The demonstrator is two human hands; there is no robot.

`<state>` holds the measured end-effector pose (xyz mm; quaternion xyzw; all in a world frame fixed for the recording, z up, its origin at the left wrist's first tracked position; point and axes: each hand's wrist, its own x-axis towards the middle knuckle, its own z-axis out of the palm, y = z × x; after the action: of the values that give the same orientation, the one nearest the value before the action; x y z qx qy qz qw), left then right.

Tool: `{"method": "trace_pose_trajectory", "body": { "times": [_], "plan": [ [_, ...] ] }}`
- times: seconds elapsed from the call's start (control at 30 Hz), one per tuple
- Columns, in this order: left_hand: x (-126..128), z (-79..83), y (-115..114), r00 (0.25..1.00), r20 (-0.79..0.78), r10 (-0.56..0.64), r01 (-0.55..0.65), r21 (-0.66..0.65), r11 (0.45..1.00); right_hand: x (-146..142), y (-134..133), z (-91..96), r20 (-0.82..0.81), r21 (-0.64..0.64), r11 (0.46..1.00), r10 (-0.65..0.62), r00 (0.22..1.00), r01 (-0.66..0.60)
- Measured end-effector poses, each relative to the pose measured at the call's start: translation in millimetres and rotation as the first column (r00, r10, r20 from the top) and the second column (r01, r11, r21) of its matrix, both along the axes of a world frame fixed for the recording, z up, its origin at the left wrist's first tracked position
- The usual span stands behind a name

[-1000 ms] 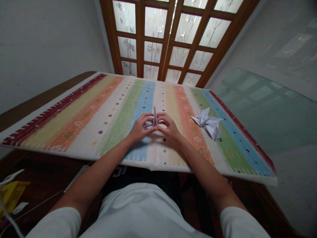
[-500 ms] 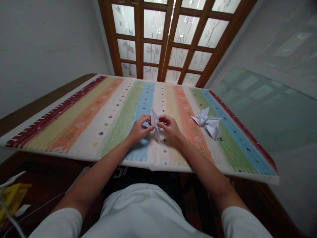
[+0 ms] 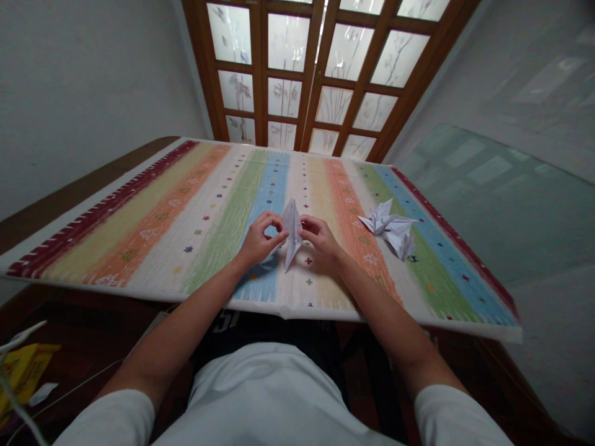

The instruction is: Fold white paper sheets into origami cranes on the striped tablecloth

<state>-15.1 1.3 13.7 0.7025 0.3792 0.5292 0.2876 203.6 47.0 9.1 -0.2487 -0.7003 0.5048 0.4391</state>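
Observation:
A piece of white folded paper (image 3: 292, 235), long and pointed at both ends, stands nearly upright between my hands just above the tablecloth. My left hand (image 3: 263, 237) pinches its left side with thumb and index finger, the fingers curled into a ring. On the other side, my right hand (image 3: 320, 235) grips the paper's right side between thumb and fingers. Off to the right on the cloth lie folded white paper cranes (image 3: 390, 228), close together and touching; neither hand is near them.
A striped, multicoloured cloth (image 3: 153, 235) covers the table. Beyond its far edge stand wooden doors with glass panes (image 3: 288, 43). A frosted glass sheet (image 3: 502, 204) is at the right wall. Low on the left are a yellow packet (image 3: 30, 371) and white cables (image 3: 21, 337).
The folded paper has turned and tilted between my fingers, showing a broader face; its lower tip has swung left. My hands have barely shifted. The paper cranes lie as before.

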Motion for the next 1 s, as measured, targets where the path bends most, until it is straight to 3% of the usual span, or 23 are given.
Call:
{"method": "trace_pose_trajectory", "body": {
  "times": [0.37, 0.7, 1.0],
  "plan": [
    [0, -6.1, 6, 0.997, 0.081, -0.02, 0.023, -0.035, 0.999, 0, 3, -5.9, 0.027, 0.02, 0.999, 0.032, 0.999, -0.032],
    [-2, -7.2, 9, 0.996, 0.071, -0.051, 0.053, -0.029, 0.998, 3, 3, -5.8, 0.068, 0.066, 0.993, -0.101, 0.993, 0.097],
    [1, -12.0, 9, 0.981, 0.182, -0.064, 0.091, -0.144, 0.985, 7, 6, -5.4, 0.033, 0.067, 0.984, -0.169, 0.985, 0.166]
  ]
}}
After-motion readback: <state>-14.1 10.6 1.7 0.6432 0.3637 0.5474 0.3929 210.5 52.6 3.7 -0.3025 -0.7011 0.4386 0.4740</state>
